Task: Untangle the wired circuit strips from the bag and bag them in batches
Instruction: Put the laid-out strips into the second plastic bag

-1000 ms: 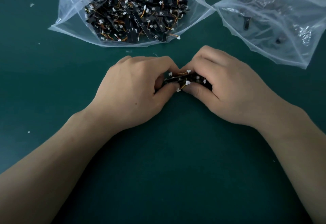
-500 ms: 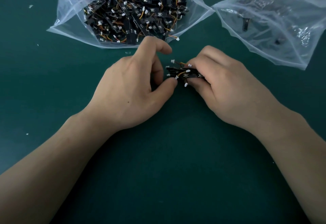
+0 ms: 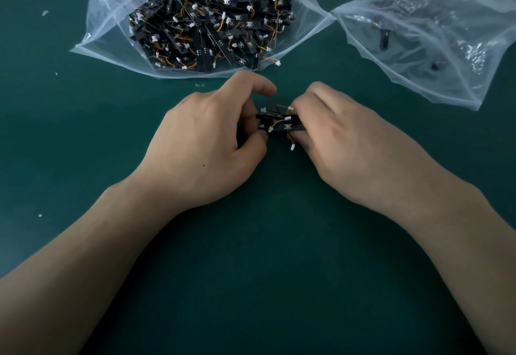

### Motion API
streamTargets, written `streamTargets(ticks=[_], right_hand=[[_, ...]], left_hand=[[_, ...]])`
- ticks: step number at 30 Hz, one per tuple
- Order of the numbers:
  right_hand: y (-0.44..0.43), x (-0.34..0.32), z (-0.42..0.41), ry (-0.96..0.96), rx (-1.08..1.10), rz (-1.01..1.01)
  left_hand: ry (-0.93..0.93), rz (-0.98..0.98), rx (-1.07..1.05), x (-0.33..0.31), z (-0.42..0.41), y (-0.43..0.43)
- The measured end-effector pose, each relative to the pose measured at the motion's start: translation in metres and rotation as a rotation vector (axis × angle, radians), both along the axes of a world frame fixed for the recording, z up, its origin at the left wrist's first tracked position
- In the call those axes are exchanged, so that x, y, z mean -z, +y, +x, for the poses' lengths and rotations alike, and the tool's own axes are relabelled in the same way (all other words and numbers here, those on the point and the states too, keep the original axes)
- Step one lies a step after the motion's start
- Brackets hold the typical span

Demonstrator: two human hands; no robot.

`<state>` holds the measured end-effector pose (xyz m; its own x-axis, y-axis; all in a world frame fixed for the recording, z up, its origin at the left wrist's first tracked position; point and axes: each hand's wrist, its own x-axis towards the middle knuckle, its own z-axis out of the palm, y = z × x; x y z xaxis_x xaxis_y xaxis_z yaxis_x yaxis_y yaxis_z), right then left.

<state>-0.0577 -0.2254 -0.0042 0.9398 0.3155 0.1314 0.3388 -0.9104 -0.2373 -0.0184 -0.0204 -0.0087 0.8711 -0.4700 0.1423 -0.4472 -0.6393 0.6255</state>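
Left hand and right hand meet low over dark green table mat. Between them sits a small bundle of black circuit strips with orange and yellow wires and white plug ends, held crosswise. Right hand's fingers are curled over the bundle's right end with the thumb beneath, clamped on it. Left thumb and curled fingers pinch its left end; index finger lifted above. Beyond the hands, a large clear plastic bag, mouth open, packed with tangled strips of the same kind. To its right, corners meeting, a second clear plastic bag with a few dark pieces inside. White specks scattered on the mat at left.
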Motion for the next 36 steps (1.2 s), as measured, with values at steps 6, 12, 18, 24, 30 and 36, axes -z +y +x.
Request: streamTargets(ticks=[6, 12, 18, 24, 30, 36], right_hand=[[-0.002, -0.001, 0.002, -0.026, 0.058, 0.056], [-0.03, -0.003, 0.018, -0.168, 0.385, 0.095], [-0.064, -0.001, 0.034, -0.159, 0.659, 0.039], [-0.071, 0.001, 0.046, -0.14, 0.75, 0.078], [-0.07, 0.004, 0.042, -0.258, 0.765, 0.223], [-0.08, 0.003, 0.048, -0.211, 0.745, 0.125]], left_hand=[[0.021, -0.083, -0.021, 0.002, 0.002, 0.001], [0.023, -0.081, -0.017, 0.003, 0.002, 0.003], [0.007, -0.031, -0.006, 0.003, 0.001, 0.002], [-0.001, -0.016, 0.0, 0.002, 0.0, 0.002], [-0.006, -0.004, -0.005, 0.001, 0.0, 0.003], [-0.025, 0.01, 0.006, 0.001, 0.0, 0.002]])
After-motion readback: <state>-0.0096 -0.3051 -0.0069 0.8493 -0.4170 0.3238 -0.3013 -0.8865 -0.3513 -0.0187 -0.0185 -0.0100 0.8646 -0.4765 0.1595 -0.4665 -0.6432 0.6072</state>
